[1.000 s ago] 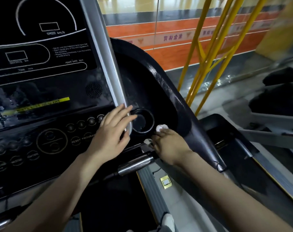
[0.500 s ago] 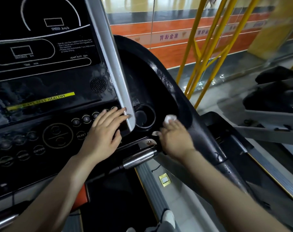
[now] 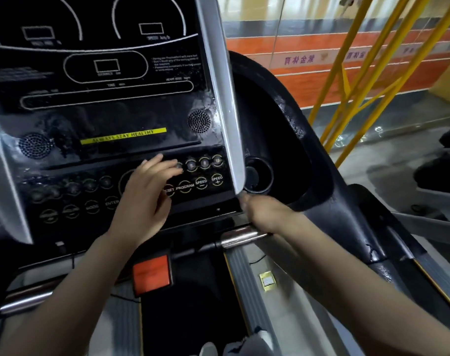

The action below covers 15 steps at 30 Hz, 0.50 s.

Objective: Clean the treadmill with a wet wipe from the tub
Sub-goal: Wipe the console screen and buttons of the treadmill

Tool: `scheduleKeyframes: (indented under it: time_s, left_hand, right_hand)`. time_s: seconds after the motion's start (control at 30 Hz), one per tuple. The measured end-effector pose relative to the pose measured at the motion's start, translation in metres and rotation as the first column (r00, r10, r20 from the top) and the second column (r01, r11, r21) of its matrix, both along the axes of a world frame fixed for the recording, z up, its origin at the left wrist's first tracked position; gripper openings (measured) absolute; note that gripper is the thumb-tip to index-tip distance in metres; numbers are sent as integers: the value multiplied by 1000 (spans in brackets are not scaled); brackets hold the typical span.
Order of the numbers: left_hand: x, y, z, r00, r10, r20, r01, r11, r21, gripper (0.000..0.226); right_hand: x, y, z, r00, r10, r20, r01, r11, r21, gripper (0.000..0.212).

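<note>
My right hand (image 3: pixel 266 214) has left the cup holder (image 3: pixel 257 176) and come across to the lower tip of the silver trim strip (image 3: pixel 222 104), the landmark I steer by here. A second ago it was just right of that tip, down by the cup holder's rim, with the white wet wipe showing past my fingertips. Now the knuckles sit directly under the tip, touching or all but touching it. The hand is blurred and seen from behind, so I cannot tell whether the fingers are curled round the wipe or pressing it flat. Only a pale smear at the fingertips hints that the wipe is there, against the bottom of the strip.

My left hand (image 3: pixel 144 199) has slid away from the strip. It was resting over the tip. Now it lies well to the left of it on the button panel (image 3: pixel 198 183), fingers straight and loosely spread, holding nothing, fingertips near the row of round keys.

I judge the cup holder recess finished and the wiping headed onto the strip's end or the panel edge beside it. The console (image 3: pixel 103 119) left of the strip shows wet streaks, so that face looks treated. The tub is not in view.
</note>
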<state>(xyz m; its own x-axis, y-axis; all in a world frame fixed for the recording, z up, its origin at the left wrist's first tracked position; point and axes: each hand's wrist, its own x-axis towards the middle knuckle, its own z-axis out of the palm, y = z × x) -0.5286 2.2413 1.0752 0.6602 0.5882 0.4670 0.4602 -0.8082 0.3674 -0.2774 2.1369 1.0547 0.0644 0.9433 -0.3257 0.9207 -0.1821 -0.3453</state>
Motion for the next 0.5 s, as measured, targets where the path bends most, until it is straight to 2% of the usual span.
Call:
scheduleKeyframes:
  time_s: [0.07, 0.2, 0.27, 0.37, 0.43, 0.5]
  left_hand:
    - [-17, -3, -2, 999, 26, 18, -26, 1000, -9, 53]
    - [-43, -14, -8, 992, 118, 49, -116, 992, -43, 54]
    - [-55, -21, -12, 985, 165, 46, -163, 985, -51, 57]
    - [-73, -37, -15, 968, 247, 55, -243, 968, -60, 56]
    - [-84, -51, -15, 955, 290, 59, -287, 956, -55, 54]
    - [-94, -66, -16, 936, 348, 44, -346, 937, -45, 51]
  right_hand:
    - [4, -3, -1, 997, -57, 55, 57, 998, 6, 35]
    - [-48, 16, -8, 995, 13, 103, -10, 1000, -27, 46]
    - [-86, 25, -14, 989, 141, 53, -142, 990, 14, 47]
    - [-113, 34, -19, 945, 296, -137, -296, 955, 24, 53]
    - [-98, 38, -16, 944, 301, -135, -308, 951, -27, 36]
    - [-71, 34, -14, 962, 271, -45, -273, 961, -53, 17]
